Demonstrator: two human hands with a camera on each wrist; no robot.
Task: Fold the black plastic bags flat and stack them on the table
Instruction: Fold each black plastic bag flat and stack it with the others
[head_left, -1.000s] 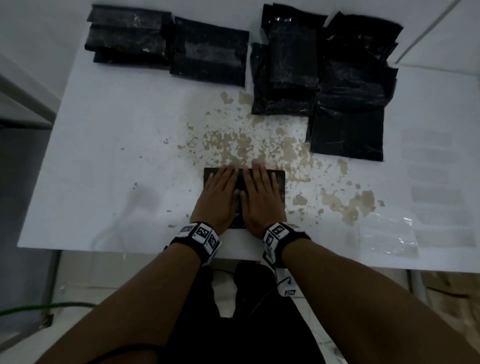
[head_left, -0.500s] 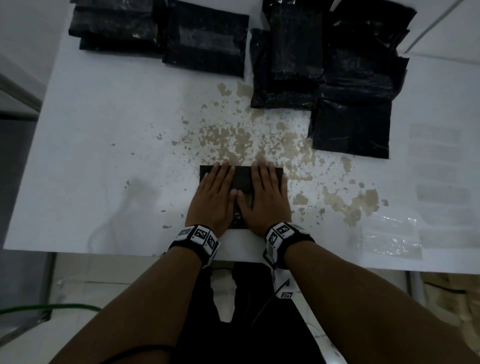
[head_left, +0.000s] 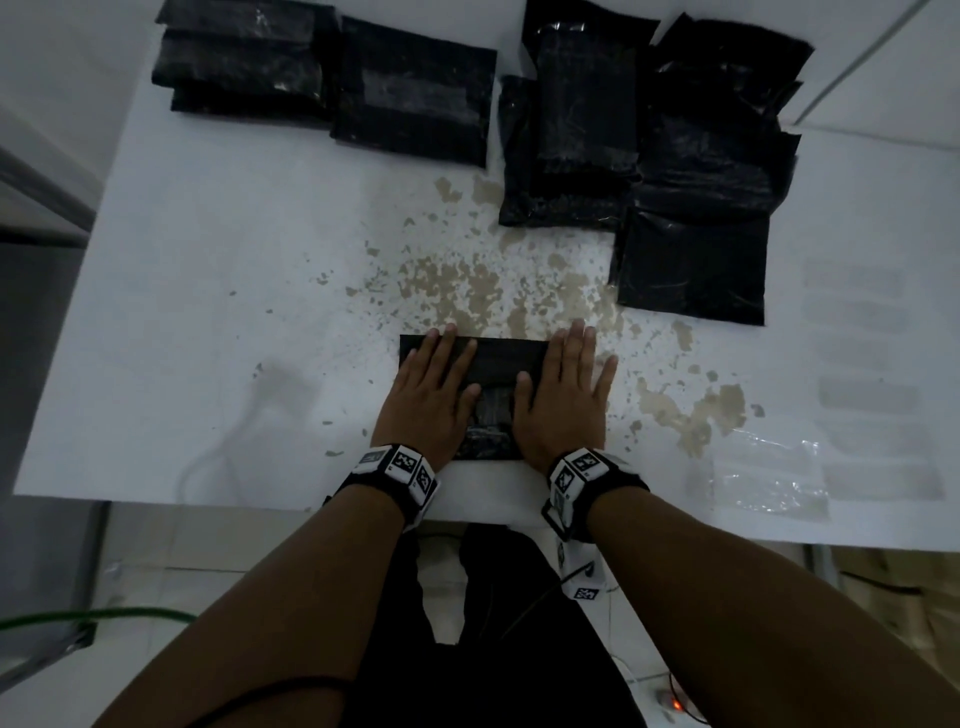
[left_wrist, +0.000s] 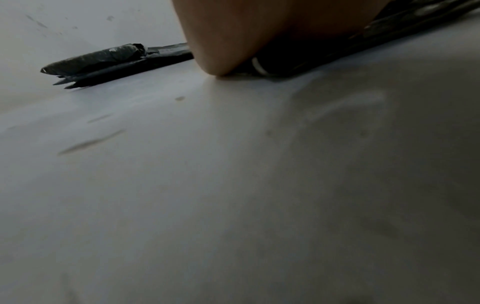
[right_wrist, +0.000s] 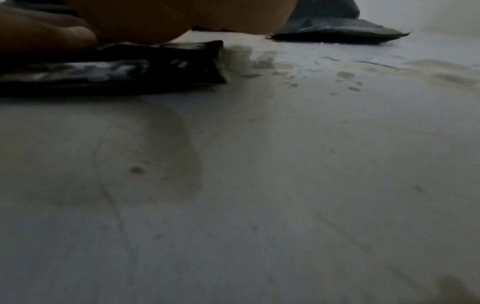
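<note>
Both hands have slid apart (palms flat) atop the folded bag (head_left: 493, 364).

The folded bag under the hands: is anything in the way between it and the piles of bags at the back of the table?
Nothing visible blocks it. Both the left hand and right hand press flat on the bag. Between it and the stacks lies only bare table with flat brownish stains.

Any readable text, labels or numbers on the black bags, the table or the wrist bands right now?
No readable words or numbers.
Left wrist band: square black-and-white marker patterns, no letters.
Right wrist band: the same patterns.
Folded black plastic bag and the stacks behind it: no print visible.
</note>
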